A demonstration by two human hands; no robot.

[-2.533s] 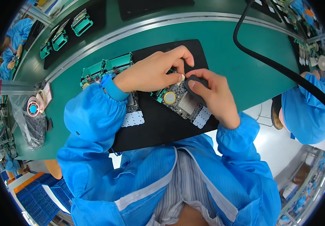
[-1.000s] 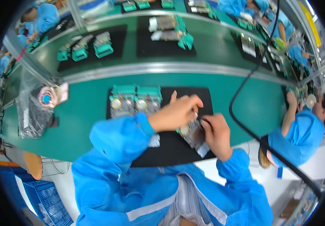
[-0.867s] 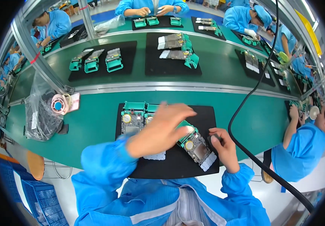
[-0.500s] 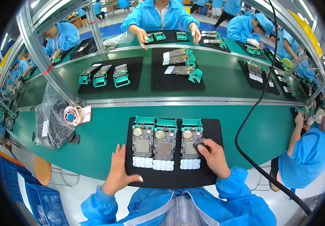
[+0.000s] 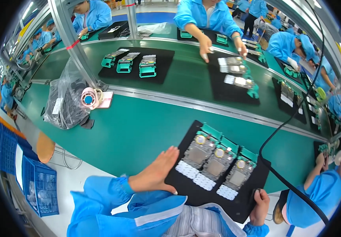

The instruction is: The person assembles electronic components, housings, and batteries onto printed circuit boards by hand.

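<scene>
Three circuit boards (image 5: 214, 168) lie side by side on a black mat (image 5: 204, 199), which sits turned at an angle near the bench's front edge. Each board has a green plastic frame at its far end, a round yellow-rimmed part, a grey metal square and a white pad strip at its near end. My left hand (image 5: 156, 170) rests along the mat's left edge, fingers stretched and thumb apart, holding nothing. By the mat's lower right edge my right hand (image 5: 260, 206) is closed around a small dark piece (image 5: 255, 194), partly hidden by the fingers; whether it also grips the mat is unclear.
On the left stand a clear plastic bag of dark items (image 5: 65, 104) and a pink tape roll (image 5: 88, 98). Beyond a metal rail (image 5: 170, 103), a green belt carries mats with more boards (image 5: 147, 66). A black cable (image 5: 271, 142) hangs at right. Co-workers sit around.
The mat with its boards has turned clockwise and sits further right in view. My right hand has left the right-hand board for the mat's edge. The view itself has swung too.
</scene>
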